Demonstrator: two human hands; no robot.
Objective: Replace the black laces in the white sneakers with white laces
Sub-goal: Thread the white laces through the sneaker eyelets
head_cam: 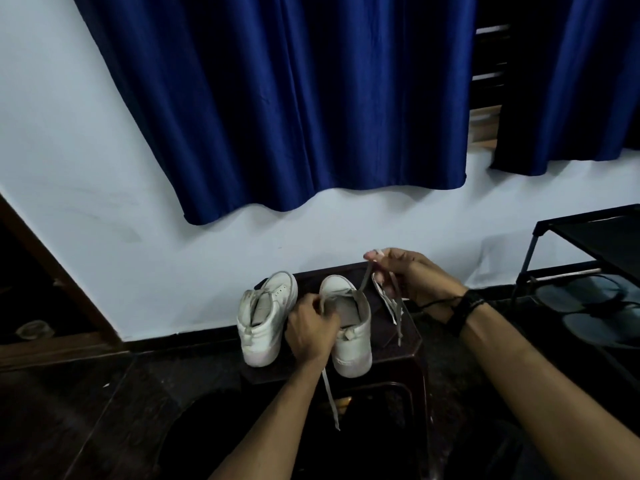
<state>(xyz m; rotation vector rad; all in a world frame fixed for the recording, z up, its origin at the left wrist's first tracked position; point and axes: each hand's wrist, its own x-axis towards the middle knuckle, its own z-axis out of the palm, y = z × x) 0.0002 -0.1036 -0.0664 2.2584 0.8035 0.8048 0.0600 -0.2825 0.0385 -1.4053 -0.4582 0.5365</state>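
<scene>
Two white sneakers stand side by side on a dark stool (398,355), heels toward me. My left hand (311,329) grips the left side of the right sneaker (349,344) and pinches one end of a white lace (330,400) that hangs down past the stool's front edge. My right hand (412,275) is raised above and to the right of that sneaker and pinches the lace's other end, which runs taut up from the shoe's opening. The left sneaker (265,320) stands untouched, with no lace visible in it. More white lace (391,303) lies to the right of the shoes, under my right hand.
A white wall with a blue curtain (294,109) rises just behind the stool. A black metal shoe rack (588,258) with dark footwear stands at the right. A dark wooden frame (52,271) is at the left. The floor is dark.
</scene>
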